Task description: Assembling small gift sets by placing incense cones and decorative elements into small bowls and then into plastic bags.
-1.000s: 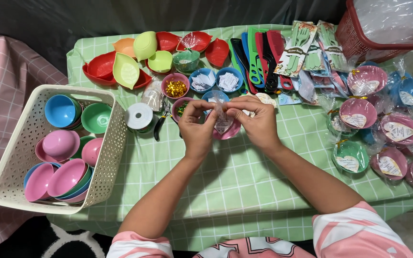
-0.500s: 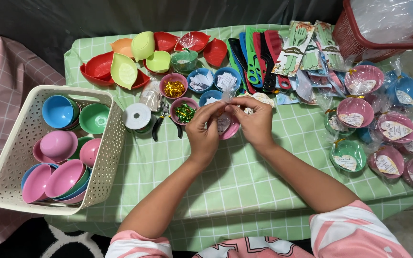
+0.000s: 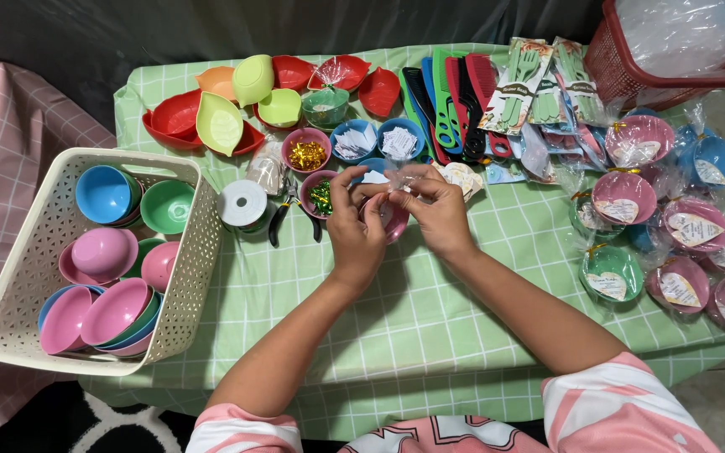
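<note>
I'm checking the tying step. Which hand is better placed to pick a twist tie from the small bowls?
Left, probably: the left hand sits beside the bowl of green ties; the right hand is farther off, pinching the wrapped pink bowl.

baskets: two, white one (image 3: pixel 199 252), red one (image 3: pixel 623 71)
hands: two (image 3: pixel 356 228) (image 3: pixel 434 210)
tape rolls: one (image 3: pixel 243 204)
pliers: one (image 3: pixel 280 220)

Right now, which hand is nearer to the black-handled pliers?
Left. The left hand sits just right of the pliers; the right hand is farther right, beyond the pink bowl both hands hold.

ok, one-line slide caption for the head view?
Both hands, left and right, gather clear wrap around a pink bowl on a green checked table.
</note>
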